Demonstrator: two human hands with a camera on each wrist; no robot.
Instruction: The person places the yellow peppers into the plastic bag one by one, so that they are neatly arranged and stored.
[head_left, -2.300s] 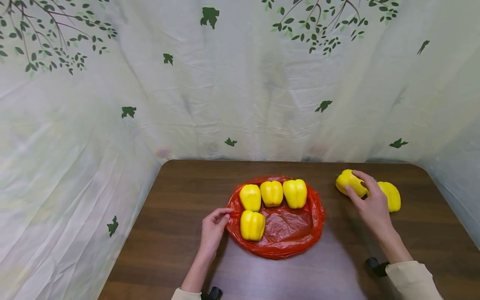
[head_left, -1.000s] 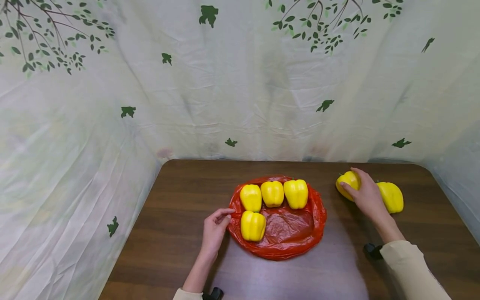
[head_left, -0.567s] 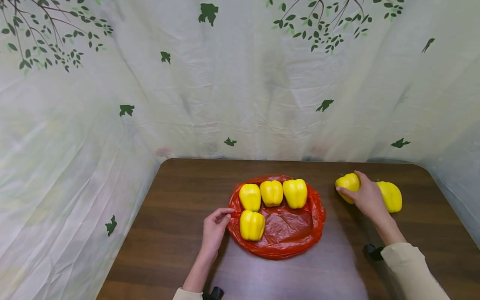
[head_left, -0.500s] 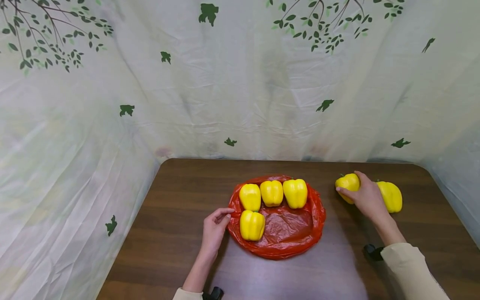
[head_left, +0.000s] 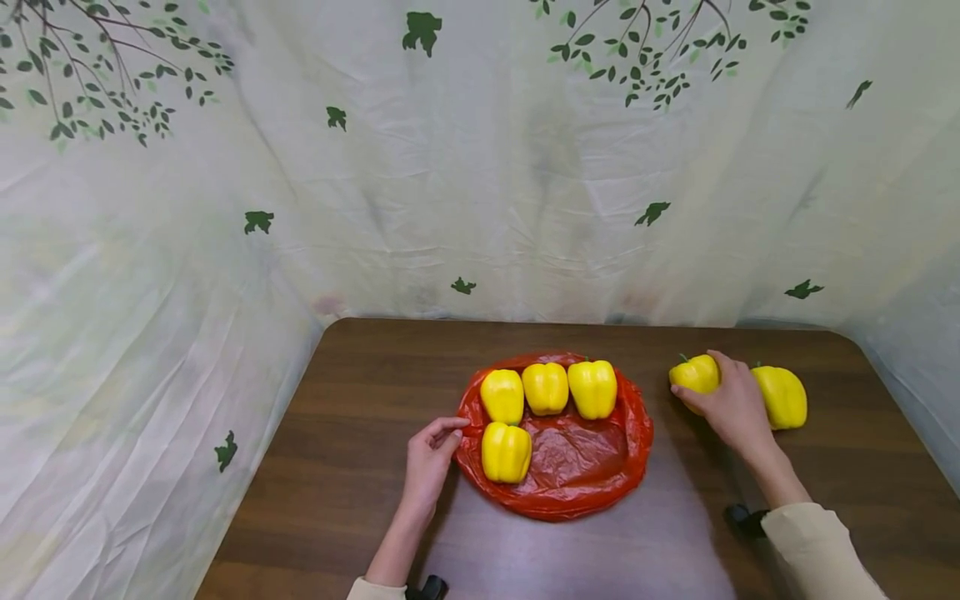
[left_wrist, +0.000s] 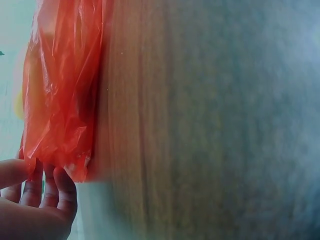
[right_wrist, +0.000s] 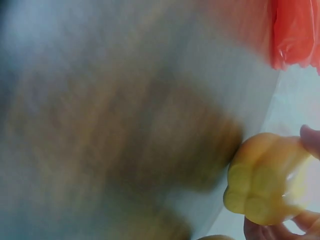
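Observation:
A red plastic bag with a rolled rim lies spread on the table. Several yellow bell peppers sit in it: a row along the back, with one bell pepper in front at the left. My left hand pinches the bag's left rim between thumb and fingers; the left wrist view shows the red film there. At the right, my right hand grips another yellow bell pepper, thumb on the near side and fingers behind. The right wrist view shows that pepper tilted.
One more yellow bell pepper lies just right of my right hand, partly behind it. The brown wooden table ends at a pale curtain with printed leaves. Dark straps sit at both wrists.
My right hand has closed round the left one of the two loose peppers. That pepper has turned, its stem now pointing up, and shifted slightly nearer. The left hand stays at the rim.

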